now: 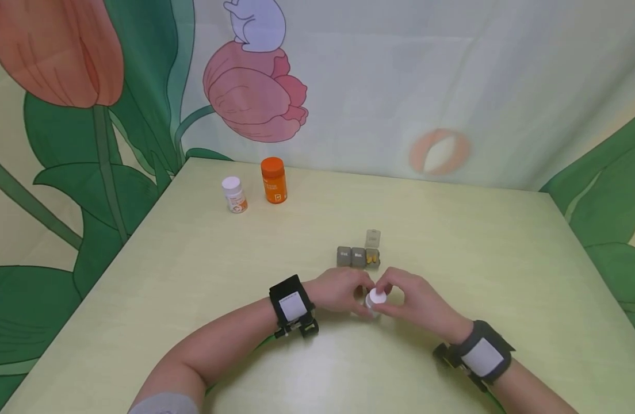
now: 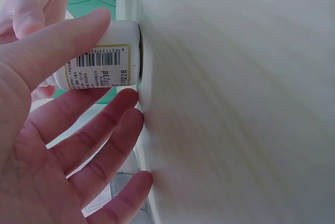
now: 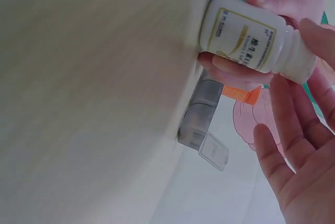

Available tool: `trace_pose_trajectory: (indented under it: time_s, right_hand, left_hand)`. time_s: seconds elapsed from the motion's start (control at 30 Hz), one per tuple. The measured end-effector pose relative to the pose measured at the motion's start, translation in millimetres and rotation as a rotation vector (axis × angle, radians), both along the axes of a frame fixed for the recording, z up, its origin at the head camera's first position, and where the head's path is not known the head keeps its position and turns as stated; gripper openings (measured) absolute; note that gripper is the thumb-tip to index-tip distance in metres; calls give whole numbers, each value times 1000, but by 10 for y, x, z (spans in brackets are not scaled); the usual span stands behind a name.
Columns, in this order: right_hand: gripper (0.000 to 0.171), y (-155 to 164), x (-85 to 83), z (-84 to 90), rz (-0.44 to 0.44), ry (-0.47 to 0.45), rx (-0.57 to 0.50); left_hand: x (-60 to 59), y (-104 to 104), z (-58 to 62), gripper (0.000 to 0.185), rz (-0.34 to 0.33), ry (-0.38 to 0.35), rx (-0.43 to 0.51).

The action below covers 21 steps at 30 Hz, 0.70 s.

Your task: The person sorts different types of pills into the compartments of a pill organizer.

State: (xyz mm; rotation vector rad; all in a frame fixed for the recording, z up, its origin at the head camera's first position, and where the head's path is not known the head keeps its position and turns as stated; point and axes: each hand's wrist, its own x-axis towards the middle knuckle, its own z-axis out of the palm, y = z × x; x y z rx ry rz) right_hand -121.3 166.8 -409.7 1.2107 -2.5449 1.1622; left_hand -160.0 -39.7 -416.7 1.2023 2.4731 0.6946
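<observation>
A small white pill bottle [image 1: 375, 301] stands on the table, close to me, between both hands. My left hand [image 1: 348, 293] grips its labelled body [image 2: 99, 69], thumb on one side and fingers on the other. My right hand [image 1: 400, 294] holds the white cap [image 3: 297, 63] from the other side with its fingertips. Just beyond the hands lies a grey pill organizer [image 1: 358, 256]. Its right compartment's lid [image 1: 372, 237] is flipped open, with yellow pills [image 1: 371, 260] inside.
At the far left of the pale green table [image 1: 193, 276] stand a white bottle [image 1: 234, 194] and an orange bottle [image 1: 273, 180]. A flower-print cloth hangs behind the table. Black camera bands sit on both wrists.
</observation>
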Motion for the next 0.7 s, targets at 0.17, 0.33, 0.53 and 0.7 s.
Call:
trace_pose_trajectory:
  time_s: [0.17, 0.33, 0.53, 0.7]
  right_hand:
    - [38, -43, -3, -2, -79, 102, 70]
    - [41, -52, 2, -11, -108, 172, 126]
    - [43, 17, 25, 9, -31, 110, 114]
    - [43, 39, 8, 47, 55, 101, 79]
  left_hand:
    - [3, -4, 8, 33, -2, 7, -8]
    - [7, -1, -12, 32, 13, 14, -5]
    - [11, -4, -13, 37, 21, 1, 0]
    - [12, -11, 3, 41, 16, -14, 9]
